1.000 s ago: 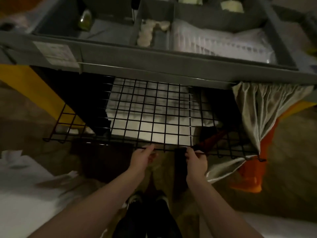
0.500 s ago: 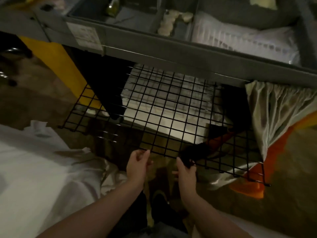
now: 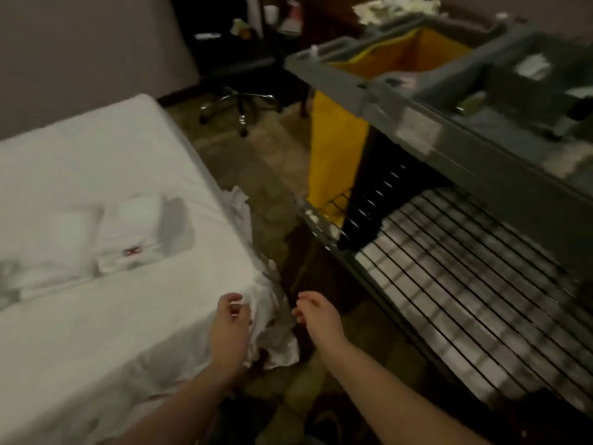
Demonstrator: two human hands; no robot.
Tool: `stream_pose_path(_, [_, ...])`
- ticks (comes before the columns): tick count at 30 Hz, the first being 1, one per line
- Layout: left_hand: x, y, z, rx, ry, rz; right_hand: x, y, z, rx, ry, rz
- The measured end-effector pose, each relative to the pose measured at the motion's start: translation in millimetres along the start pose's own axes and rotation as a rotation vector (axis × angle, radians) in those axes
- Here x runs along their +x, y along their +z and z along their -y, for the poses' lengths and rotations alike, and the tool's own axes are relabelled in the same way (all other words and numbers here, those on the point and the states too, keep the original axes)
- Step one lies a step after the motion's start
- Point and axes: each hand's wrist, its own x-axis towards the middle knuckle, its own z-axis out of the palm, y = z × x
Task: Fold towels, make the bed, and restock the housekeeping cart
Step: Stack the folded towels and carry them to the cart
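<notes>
Left hand (image 3: 231,319) curled at bed (image 3: 112,162) corner, grip on sheet (image 3: 277,343) unclear; right hand (image 3: 316,316) loose, empty, between bed and cart (image 3: 487,165).

Let go of the wire rack (image 3: 465,300). Now swung left, off its front edge: left hand (image 3: 229,322) over the bed's (image 3: 96,348) rumpled corner, right hand (image 3: 316,316) loosely curled above the floor beside it.

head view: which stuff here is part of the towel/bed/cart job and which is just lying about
Job: folded towels, bed sheet, housekeeping cart, wire rack.
Lying about: office chair, desk clutter.
</notes>
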Motion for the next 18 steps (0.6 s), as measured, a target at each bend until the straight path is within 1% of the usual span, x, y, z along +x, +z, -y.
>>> stream_pose_path(2, [18,-32,10,-0.047,-0.029,-0.114,15,33,27,-0.121,-0.088,0.040])
stream_pose_path(4, [40,-64,26,-0.107,-0.084,-0.197,30,71,43,-0.224,-0.121,0.079])
stream_pose_path(8, [92,-123,68,-0.123,-0.177,-0.264,73,150,56,-0.392,-0.145,0.111])
stream_pose_path(13, [188,-189,122,-0.057,-0.332,-0.257,141,260,64,-0.456,0.009,0.139])
stream_pose_path(16, [256,-214,154,-0.043,-0.387,-0.187,188,323,66,-0.464,0.089,0.125])
stream_pose_path(18, [297,-223,169,-0.086,-0.408,-0.128,216,356,71,-0.397,0.130,0.080])
